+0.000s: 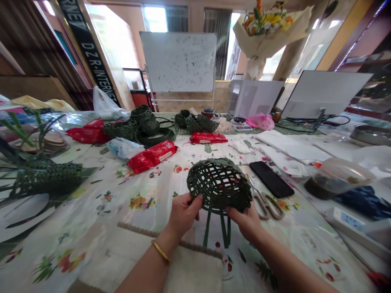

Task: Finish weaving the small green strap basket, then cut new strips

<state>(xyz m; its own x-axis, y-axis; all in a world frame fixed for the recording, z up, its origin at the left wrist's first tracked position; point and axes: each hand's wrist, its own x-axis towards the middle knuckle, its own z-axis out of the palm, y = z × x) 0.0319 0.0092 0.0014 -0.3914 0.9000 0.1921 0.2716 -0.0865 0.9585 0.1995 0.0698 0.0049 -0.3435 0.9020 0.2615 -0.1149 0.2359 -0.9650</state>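
Observation:
A dark green woven basket (218, 183) with an open lattice is held up over the table, tilted so that its weave faces me. My left hand (185, 211) pinches its lower left rim between thumb and fingers. On the lower right edge, my right hand (244, 217) grips it with the thumb in front and the fingers hidden behind. Several loose green strips (225, 232) hang down from the basket between my hands. Just right of my right hand lie scissors (267, 205) with beige handles, beside a black phone (271, 179).
Red packets (152, 156) and more green woven baskets (201, 123) stand toward the back. At left lies an unfinished weave (50, 177) with loose strips. A plastic tub of dark liquid (336, 177) and a power strip (357, 228) are on the right. A cloth (195, 268) lies in front.

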